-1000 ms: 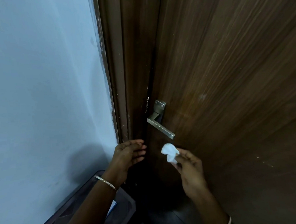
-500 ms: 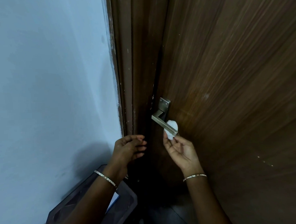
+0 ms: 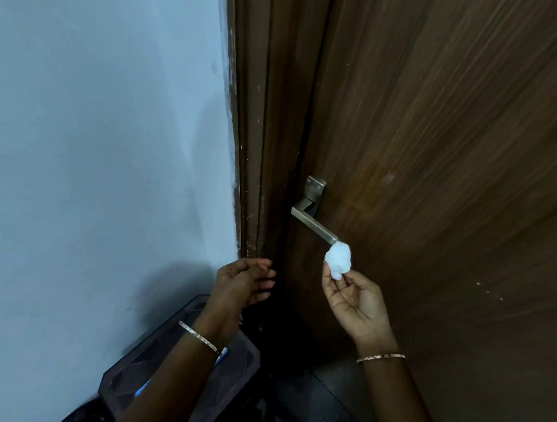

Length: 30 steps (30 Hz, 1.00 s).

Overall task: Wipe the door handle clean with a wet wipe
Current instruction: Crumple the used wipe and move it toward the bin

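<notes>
A brushed-metal lever handle [image 3: 313, 220] on a square plate sticks out from the dark brown wooden door [image 3: 446, 169]. A crumpled white wet wipe [image 3: 337, 259] touches the free end of the lever. My right hand [image 3: 356, 300], palm up, pinches the wipe from below between thumb and fingertips. My left hand [image 3: 245, 282] hovers by the door's edge, left of and below the handle, with fingers loosely curled and holding nothing.
A pale blue wall [image 3: 106, 155] fills the left side, up to the brown door frame [image 3: 253, 131]. A dark plastic bin [image 3: 182, 377] stands on the floor under my left forearm. Dark floor shows between my arms.
My right hand turned palm up and rose with the wipe from below the handle to the lever. The wipe now sits at the lever's tip. My left hand barely shifted.
</notes>
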### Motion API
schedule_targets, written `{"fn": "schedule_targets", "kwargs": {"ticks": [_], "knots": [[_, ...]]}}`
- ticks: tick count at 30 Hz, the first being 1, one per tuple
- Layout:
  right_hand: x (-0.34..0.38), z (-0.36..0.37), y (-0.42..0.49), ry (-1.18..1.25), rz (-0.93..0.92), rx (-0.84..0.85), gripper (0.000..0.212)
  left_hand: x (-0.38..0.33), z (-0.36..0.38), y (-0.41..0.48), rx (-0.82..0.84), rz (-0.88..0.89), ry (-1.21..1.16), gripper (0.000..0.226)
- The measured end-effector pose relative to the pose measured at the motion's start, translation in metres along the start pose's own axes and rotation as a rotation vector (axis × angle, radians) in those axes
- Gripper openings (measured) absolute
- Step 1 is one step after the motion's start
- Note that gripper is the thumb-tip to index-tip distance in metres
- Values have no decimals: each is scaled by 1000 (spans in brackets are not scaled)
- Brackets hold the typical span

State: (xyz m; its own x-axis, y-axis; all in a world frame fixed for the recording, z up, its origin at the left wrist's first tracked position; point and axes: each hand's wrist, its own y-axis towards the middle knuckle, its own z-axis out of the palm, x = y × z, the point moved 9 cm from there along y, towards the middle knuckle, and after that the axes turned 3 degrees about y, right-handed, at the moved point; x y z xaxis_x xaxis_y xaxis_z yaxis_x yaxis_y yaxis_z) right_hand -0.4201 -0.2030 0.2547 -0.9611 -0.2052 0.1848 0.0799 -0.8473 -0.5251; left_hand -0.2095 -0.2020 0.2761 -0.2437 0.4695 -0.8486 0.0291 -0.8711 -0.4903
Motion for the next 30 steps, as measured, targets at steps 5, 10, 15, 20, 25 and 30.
{"fn": "schedule_targets", "kwargs": {"ticks": [5, 10, 15, 20, 25, 30], "knots": [[-62, 0, -20, -273, 102, -13, 22, 3, -32, -23, -46, 40, -26, 13], [-141, 11, -50, -507, 145, -18, 22, 5, -91, -68, -102, 126, -39, 11], [-227, 6, -97, -730, 175, 37, 21, 25, -164, -133, -122, 129, -93, 23], [-318, -13, -145, -781, 228, 94, 26, 55, -252, -204, -221, 135, -144, 27], [-402, -40, -197, -871, 286, 100, 28, 86, -330, -266, -279, 139, -171, 22], [-468, -70, -227, -972, 354, 45, 14, 129, -396, -300, -379, 92, -227, 12]]}}
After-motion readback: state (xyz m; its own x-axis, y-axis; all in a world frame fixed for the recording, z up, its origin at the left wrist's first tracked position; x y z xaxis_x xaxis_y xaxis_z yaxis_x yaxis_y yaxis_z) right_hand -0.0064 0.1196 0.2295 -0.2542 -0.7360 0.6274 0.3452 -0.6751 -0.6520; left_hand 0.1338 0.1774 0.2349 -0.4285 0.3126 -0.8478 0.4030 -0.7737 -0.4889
